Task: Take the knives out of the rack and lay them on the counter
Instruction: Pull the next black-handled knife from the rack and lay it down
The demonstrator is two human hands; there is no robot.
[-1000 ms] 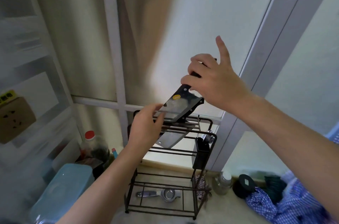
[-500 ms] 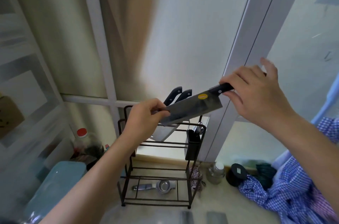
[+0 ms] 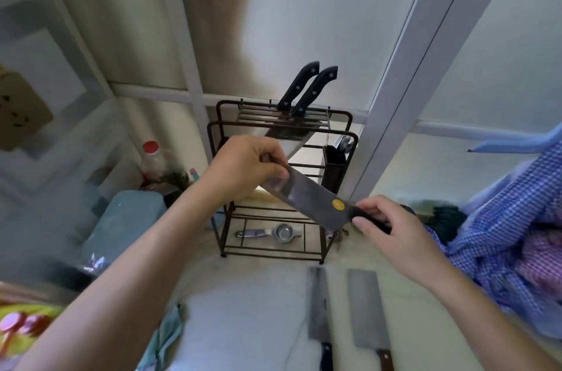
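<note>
A cleaver [image 3: 310, 199] is held in the air in front of the rack [image 3: 282, 182], above the counter [image 3: 258, 303], slanting down from left to right. Its broad rectangular blade is dull grey steel with a round yellow sticker near the handle end, and the handle is black. The left hand [image 3: 243, 167] pinches the blade's far end between thumb and fingertips. The right hand [image 3: 392, 234] is closed around the handle, thumb on top, so most of the handle is covered.

Two more knives [image 3: 307, 91] stand in the top slots of the dark wire rack, side by side, with black riveted handles leaning up to the right. Their blades show only in part below the bars, behind the left hand. Two cleavers already lie flat on the counter, parallel and near each other: one with a black handle [image 3: 317, 306] and one with a brown handle [image 3: 366, 310] (both handles are cut off by the bottom edge).

A small metal tool [image 3: 270, 232] lies on the rack's lowest shelf; it looks like a squeezer or strainer, though it is too small to be sure. The left side is blurred, showing only a teal box [image 3: 121, 218] and a red-capped bottle [image 3: 152, 157]. Checked blue cloth [image 3: 511, 234] fills the right edge.
</note>
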